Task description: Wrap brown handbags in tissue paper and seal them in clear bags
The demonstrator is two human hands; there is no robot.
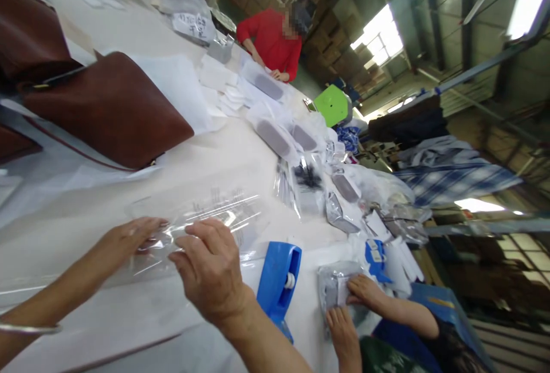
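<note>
A clear plastic bag (240, 212) with faint printing lies on the white table in front of me. My left hand (136, 234) grips its near edge, fingers bent around the film. Close beside it, my right hand (210, 270) pinches the same edge between thumb and fingers. The film between both hands is lifted and creased. Just right of my right hand lies a blue tape dispenser (275, 281). A brown leather handbag (112, 106) rests on white paper beyond my left hand.
More brown bags (32, 35) stand at the far left. Several plastic-wrapped packages (275, 135) crowd the table's right side. A co-worker's hands (358, 298) press on a wrapped package at the lower right. Another person in red (272, 40) works at the far end, near a green stool (332, 105).
</note>
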